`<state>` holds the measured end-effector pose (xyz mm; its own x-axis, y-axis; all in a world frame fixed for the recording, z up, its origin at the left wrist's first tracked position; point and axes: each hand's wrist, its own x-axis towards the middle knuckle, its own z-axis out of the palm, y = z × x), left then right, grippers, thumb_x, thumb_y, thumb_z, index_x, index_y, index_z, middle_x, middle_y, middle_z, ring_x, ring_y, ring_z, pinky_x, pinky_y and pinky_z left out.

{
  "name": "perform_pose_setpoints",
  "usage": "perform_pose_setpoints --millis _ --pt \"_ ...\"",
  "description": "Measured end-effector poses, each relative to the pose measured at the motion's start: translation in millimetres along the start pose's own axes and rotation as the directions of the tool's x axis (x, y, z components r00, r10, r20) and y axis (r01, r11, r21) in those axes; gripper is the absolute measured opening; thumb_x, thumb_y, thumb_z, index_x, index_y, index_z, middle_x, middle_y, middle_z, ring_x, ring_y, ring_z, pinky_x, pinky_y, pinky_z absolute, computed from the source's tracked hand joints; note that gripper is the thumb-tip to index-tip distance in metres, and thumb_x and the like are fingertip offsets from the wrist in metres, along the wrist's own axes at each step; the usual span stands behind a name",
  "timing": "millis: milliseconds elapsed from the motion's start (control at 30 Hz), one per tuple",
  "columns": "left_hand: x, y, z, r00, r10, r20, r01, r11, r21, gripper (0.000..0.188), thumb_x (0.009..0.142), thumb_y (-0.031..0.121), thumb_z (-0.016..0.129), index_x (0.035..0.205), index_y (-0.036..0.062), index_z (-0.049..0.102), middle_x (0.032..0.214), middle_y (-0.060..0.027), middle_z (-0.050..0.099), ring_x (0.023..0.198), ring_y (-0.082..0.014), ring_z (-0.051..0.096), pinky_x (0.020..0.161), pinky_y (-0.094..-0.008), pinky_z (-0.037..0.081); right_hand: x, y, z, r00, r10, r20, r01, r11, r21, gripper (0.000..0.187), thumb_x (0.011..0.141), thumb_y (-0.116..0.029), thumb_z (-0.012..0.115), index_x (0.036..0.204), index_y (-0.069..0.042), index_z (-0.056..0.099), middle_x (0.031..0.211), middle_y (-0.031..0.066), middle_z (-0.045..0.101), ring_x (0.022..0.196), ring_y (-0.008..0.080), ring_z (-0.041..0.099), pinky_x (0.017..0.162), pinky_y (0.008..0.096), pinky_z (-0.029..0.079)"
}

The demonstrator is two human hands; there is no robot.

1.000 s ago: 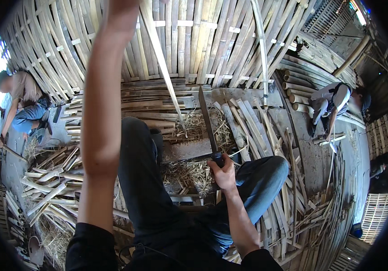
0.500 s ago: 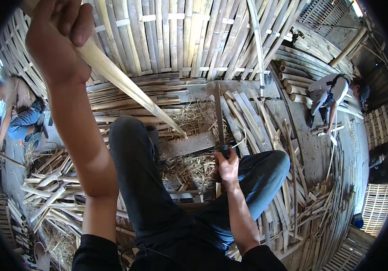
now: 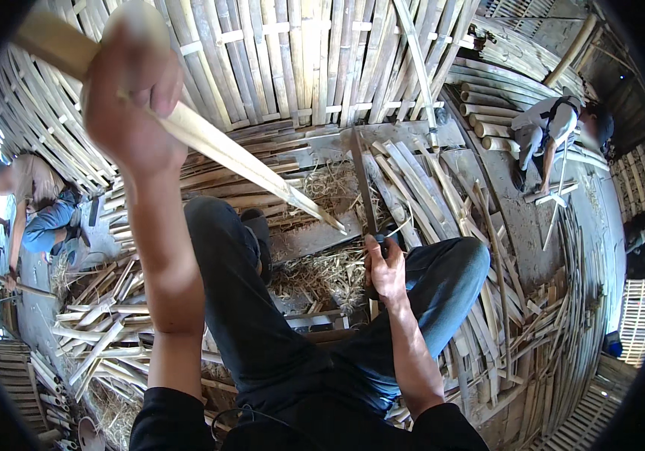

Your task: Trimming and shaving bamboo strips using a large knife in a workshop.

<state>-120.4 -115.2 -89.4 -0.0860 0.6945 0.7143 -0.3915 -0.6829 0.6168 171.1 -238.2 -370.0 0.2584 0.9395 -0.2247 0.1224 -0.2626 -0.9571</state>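
Note:
My left hand (image 3: 134,105), raised at the upper left, is closed around a long pale bamboo strip (image 3: 243,158). The strip slants down to the right, its lower tip hanging over the shavings beside the blade. Between my knees my right hand (image 3: 386,272) grips the dark handle of a long knife (image 3: 364,180). Its straight, narrow blade points away from me. The strip's tip and the blade are apart. A thin curled sliver (image 3: 403,218) shows next to the knife handle.
Split bamboo strips (image 3: 412,188) lie ahead on the right, with more offcuts (image 3: 104,331) at my left. Shavings (image 3: 326,282) cover the ground between my feet. A woven bamboo wall (image 3: 292,60) stands in front. One person (image 3: 37,195) crouches far left, another (image 3: 555,135) bends at far right.
My left hand has shifted right and a little lower with the bamboo strip, whose tip now sits nearer the knife. The right hand still grips the knife, slightly lowered.

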Motion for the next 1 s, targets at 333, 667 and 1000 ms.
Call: perform_pose_setpoints --millis 333,667,1000 --pt "2 10 11 0.998 -0.02 0.065 0.023 0.999 -0.044 0.034 0.101 0.021 0.048 0.069 0.0155 0.039 0.052 0.0032 0.032 0.043 -0.0066 0.029 0.046 -0.0213 0.025 -99 -108 26 0.945 -0.327 -0.014 0.299 0.847 0.439 0.027 0.102 -0.028 0.052 0.093 -0.003 0.047 0.055 -0.0013 0.048 0.047 0.0053 0.046 0.044 0.0217 0.035" --pt "-16 3 24 0.999 -0.041 0.021 0.041 0.999 -0.007 0.033 0.1 0.019 0.044 0.069 0.0152 0.035 0.053 0.0046 0.031 0.044 -0.0056 0.028 0.045 -0.0214 0.023 -93 -110 5 0.957 -0.173 0.234 0.156 0.984 0.091 0.034 0.099 -0.03 0.06 0.087 0.002 0.055 0.055 0.007 0.052 0.05 0.0154 0.051 0.049 0.0325 0.042" --pt "-20 -4 43 0.981 -0.026 -0.194 0.029 0.999 0.014 0.021 0.098 0.016 0.047 0.079 0.0059 0.047 0.051 0.0014 0.026 0.038 -0.0083 0.022 0.041 -0.0254 0.017 -92 -76 1 0.949 -0.148 0.277 0.172 0.983 -0.063 0.038 0.098 -0.034 0.06 0.093 0.004 0.057 0.052 0.0156 0.051 0.047 0.0269 0.053 0.05 0.0373 0.044"
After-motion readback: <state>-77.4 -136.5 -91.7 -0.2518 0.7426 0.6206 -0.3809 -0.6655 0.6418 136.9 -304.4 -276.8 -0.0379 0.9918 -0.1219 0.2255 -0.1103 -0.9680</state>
